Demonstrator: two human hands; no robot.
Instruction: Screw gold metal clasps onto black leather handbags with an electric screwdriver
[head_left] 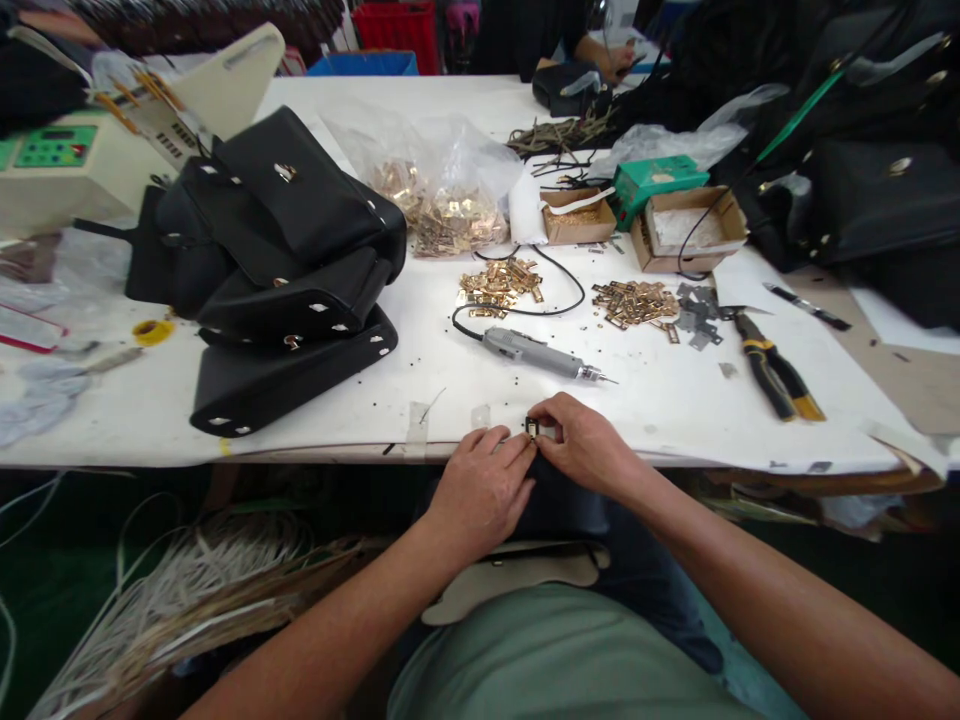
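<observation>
A small plate (532, 428) held just on the near side of the screwdriver (532, 353).
From here I see the right hand (581, 440) pinching the plate between thumb and finger; the left hand (480, 490) has its fingertips against it, though I can't tell whether they grip. On the white surface (667, 405), pliers (780, 375) lie right of the screwdriver and black bags (315, 290) are piled to its left. Just beyond it is a heap of gold pieces (506, 283); farther past it, a green box (652, 190).
</observation>
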